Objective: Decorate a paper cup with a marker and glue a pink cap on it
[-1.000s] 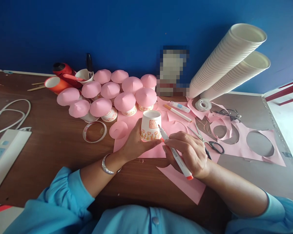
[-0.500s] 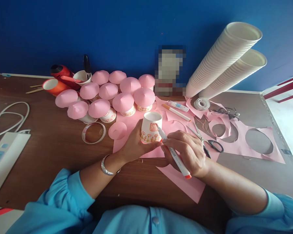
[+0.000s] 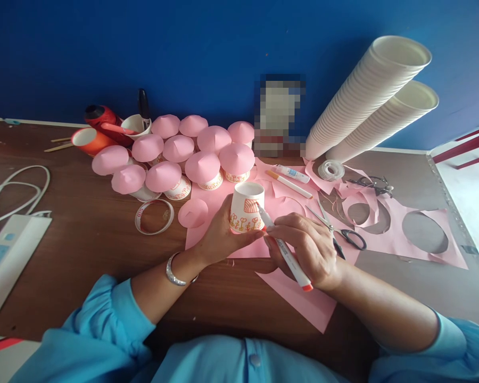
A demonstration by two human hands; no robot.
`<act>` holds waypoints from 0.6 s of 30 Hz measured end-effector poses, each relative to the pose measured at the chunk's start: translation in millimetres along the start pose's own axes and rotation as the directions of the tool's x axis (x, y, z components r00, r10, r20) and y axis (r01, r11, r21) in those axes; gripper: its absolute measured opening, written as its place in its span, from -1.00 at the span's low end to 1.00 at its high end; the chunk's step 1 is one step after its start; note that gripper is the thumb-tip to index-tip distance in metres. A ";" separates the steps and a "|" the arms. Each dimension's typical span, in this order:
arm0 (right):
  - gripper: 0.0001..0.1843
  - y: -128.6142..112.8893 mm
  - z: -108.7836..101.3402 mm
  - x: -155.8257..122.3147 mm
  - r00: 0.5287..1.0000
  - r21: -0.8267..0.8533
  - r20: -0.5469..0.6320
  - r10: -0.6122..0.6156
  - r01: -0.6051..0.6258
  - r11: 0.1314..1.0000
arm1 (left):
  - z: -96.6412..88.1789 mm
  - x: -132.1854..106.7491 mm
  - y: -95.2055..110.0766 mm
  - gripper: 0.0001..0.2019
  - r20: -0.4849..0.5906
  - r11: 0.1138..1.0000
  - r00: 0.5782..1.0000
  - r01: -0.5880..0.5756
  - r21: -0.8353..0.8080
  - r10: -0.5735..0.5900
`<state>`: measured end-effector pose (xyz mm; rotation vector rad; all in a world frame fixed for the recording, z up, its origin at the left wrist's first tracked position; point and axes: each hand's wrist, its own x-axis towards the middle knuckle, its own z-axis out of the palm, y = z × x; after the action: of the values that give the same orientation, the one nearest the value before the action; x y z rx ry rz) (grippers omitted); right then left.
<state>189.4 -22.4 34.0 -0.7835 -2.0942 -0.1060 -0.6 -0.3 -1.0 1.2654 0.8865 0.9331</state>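
A white paper cup point(image 3: 239, 210) is gripped in my left hand point(image 3: 219, 231), its thumb stretched along the near side. Red-orange and yellowish flowers run round the cup's lower part, and a striped red-orange patch sits above them. My right hand point(image 3: 307, 247) is closed round a white marker point(image 3: 289, 263) with a red-orange end. The marker's tip meets the cup beside the striped patch, or is very near it. Beneath the hands lies pink paper point(image 3: 207, 244). A flat pink paper disc point(image 3: 192, 213) rests left of the cup.
Several cups with pink cone tops point(image 3: 202, 167) stand at the back left. Scissors point(image 3: 335, 234), an orange-and-white marker point(image 3: 289, 184), a tape roll point(image 3: 331, 170) and cut pink scraps point(image 3: 397, 234) lie right. Tall cup stacks point(image 3: 367, 96) lean near the wall. A power strip point(image 3: 16, 260) is far left.
More red-orange lines fill the striped patch on the cup. The marker's tip has moved slightly at the patch's right edge. Both hands keep their hold.
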 end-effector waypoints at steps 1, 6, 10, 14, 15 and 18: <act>-0.78 -0.2 0.2 -0.1 1.000 0.001 -0.001 0.004 -0.004 1.000 | 0.3 0.0 0.7 -0.50 0.002 1.000 1.000 0.011 -0.012 -0.011; -0.78 -0.7 1.3 -0.5 1.000 0.013 -0.003 -0.001 0.001 1.000 | -0.7 -0.5 -0.5 -0.49 -0.007 0.999 1.000 0.030 -0.012 -0.030; -0.76 -1.3 1.8 -1.0 1.000 0.028 0.009 0.011 -0.011 1.000 | -3.5 -1.4 -5.4 -0.47 -0.027 0.999 0.999 0.033 0.030 -0.033; -0.72 -1.8 2.3 -3.3 1.000 0.049 0.024 0.018 -0.019 0.999 | -5.5 -1.8 -7.2 -0.44 -0.037 0.999 0.999 0.035 0.041 -0.033; -0.71 -1.8 2.5 -4.2 0.999 0.054 0.029 0.017 -0.019 0.998 | -5.8 -1.7 -7.2 -0.44 -0.041 0.998 0.999 0.037 0.046 -0.035; -0.70 -1.6 3.8 -7.3 0.999 0.060 0.033 0.015 -0.017 0.998 | -6.7 -1.2 -7.1 -0.42 -0.054 0.997 0.997 0.056 0.059 -0.053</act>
<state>188.8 -26.0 26.4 -0.7705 -2.1111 -0.0214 -6.7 0.6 -8.7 1.2666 0.9928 0.9053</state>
